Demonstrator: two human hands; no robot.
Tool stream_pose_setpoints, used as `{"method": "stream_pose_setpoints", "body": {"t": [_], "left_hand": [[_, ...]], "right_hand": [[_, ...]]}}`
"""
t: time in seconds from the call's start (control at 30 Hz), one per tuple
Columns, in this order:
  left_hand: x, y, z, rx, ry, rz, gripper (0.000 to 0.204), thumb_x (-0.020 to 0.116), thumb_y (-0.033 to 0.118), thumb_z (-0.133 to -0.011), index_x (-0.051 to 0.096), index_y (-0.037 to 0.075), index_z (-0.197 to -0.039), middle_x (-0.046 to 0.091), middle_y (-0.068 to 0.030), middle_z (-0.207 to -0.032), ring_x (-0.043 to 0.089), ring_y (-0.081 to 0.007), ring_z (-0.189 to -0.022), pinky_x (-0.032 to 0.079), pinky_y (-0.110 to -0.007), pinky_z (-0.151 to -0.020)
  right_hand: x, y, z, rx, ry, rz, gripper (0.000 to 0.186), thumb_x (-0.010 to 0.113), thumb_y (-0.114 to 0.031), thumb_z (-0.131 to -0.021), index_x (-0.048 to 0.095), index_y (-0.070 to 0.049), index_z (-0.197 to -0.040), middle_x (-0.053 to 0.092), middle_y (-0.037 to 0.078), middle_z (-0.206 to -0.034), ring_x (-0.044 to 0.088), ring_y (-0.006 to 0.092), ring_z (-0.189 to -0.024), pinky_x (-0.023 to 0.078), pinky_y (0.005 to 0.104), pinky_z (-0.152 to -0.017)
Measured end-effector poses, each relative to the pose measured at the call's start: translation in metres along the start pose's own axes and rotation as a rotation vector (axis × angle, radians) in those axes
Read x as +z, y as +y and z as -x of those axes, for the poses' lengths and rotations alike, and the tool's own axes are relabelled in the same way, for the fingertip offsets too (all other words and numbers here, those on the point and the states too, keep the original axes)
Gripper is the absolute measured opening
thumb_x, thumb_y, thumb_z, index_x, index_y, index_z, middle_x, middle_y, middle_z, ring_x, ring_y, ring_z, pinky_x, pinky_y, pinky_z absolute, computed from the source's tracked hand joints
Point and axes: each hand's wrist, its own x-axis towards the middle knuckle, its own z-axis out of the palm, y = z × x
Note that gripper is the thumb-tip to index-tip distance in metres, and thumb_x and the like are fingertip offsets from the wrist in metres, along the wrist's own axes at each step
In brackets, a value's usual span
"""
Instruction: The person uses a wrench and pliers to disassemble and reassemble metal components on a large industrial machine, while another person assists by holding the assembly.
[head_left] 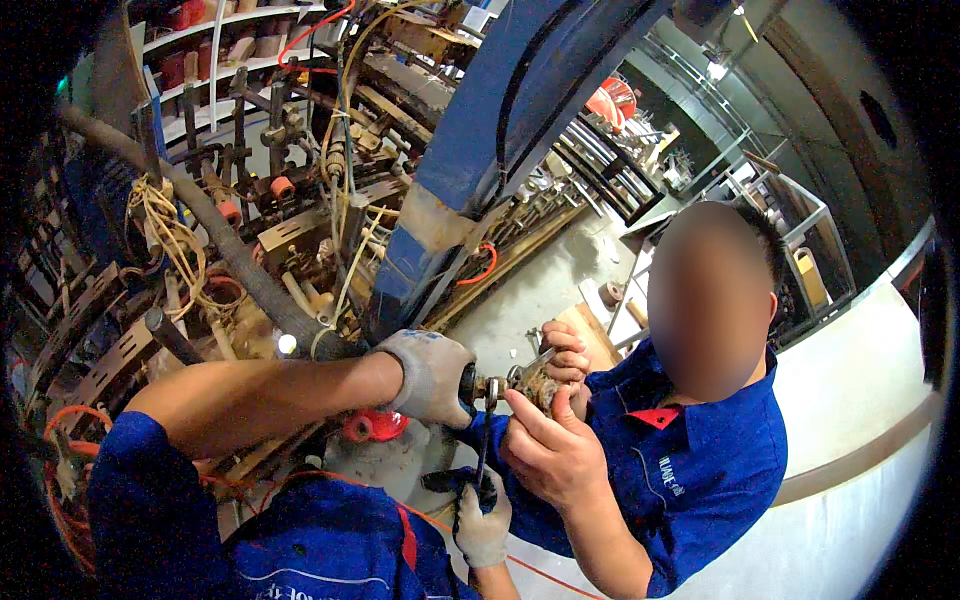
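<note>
My left hand (428,375), in a pale knit glove, grips a dark cylindrical fitting (467,385) at the centre. Below it, my right hand (482,530), gloved too, is closed on a long wrench (485,438) whose head sits at the fitting's metal end. A dark object (445,480) is beside my right hand, too unclear to name. A co-worker's bare hands (540,445) surround a worn metal part (535,388) just right of the fitting, one above it and one below.
A co-worker (700,470) in blue faces me. A blue steel beam (470,120) rises over a thick dark hose (250,260), coiled cords (160,210) and machine parts on the left. A red object (378,425) lies below. Racks (610,160) and a white curved panel (840,420) are at right.
</note>
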Motion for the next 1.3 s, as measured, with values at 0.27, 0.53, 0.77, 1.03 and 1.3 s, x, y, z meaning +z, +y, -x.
{"method": "stream_pose_setpoints", "body": {"t": [0.27, 0.53, 0.77, 1.03, 1.3], "left_hand": [[0.003, -0.007, 0.008, -0.022, -0.005, 0.001, 0.066, 0.078, 0.059, -0.066, 0.071, 0.009, -0.108, 0.075, -0.0182, -0.100, 0.072, -0.0360, -0.096, 0.057, -0.045, -0.086], [0.003, -0.001, 0.004, 0.008, 0.006, 0.006, 0.062, 0.078, 0.057, -0.066, 0.072, 0.011, -0.107, 0.075, -0.0181, -0.101, 0.072, -0.0350, -0.097, 0.057, -0.045, -0.087], [0.005, 0.000, 0.005, 0.034, 0.014, 0.028, 0.061, 0.078, 0.055, -0.066, 0.071, 0.009, -0.105, 0.074, -0.0183, -0.098, 0.073, -0.0356, -0.095, 0.057, -0.046, -0.085], [-0.005, 0.003, 0.017, 0.078, 0.061, 0.088, 0.059, 0.079, 0.058, -0.065, 0.072, 0.008, -0.098, 0.074, -0.0196, -0.091, 0.073, -0.0364, -0.089, 0.057, -0.046, -0.081], [-0.011, 0.001, 0.024, 0.104, 0.146, 0.093, 0.053, 0.079, 0.053, -0.066, 0.073, 0.007, -0.092, 0.074, -0.0202, -0.087, 0.073, -0.0368, -0.084, 0.058, -0.045, -0.079]], "right_hand": [[0.009, 0.007, 0.004, -0.056, -0.004, 0.084, 0.029, 0.066, -0.023, -0.092, 0.064, -0.002, -0.111, 0.071, 0.015, -0.084, 0.068, 0.0285, -0.074, 0.053, 0.0397, -0.070], [0.003, 0.002, 0.005, -0.033, -0.004, -0.016, 0.027, 0.065, -0.022, -0.093, 0.064, -0.001, -0.110, 0.070, 0.016, -0.084, 0.068, 0.0293, -0.074, 0.053, 0.0402, -0.070], [0.000, 0.037, 0.011, -0.078, -0.009, 0.063, 0.028, 0.067, -0.019, -0.093, 0.063, 0.001, -0.112, 0.070, 0.014, -0.083, 0.066, 0.0236, -0.072, 0.052, 0.0356, -0.068], [-0.002, -0.012, 0.010, 0.087, -0.026, -0.114, 0.023, 0.063, -0.016, -0.095, 0.061, 0.001, -0.110, 0.064, 0.006, -0.081, 0.059, 0.0124, -0.070, 0.048, 0.0302, -0.064], [0.003, -0.025, 0.013, -0.122, 0.019, -0.050, 0.015, 0.058, -0.009, -0.099, 0.060, 0.001, -0.110, 0.057, -0.001, -0.080, 0.052, 0.0068, -0.069, 0.043, 0.0241, -0.059]]}}
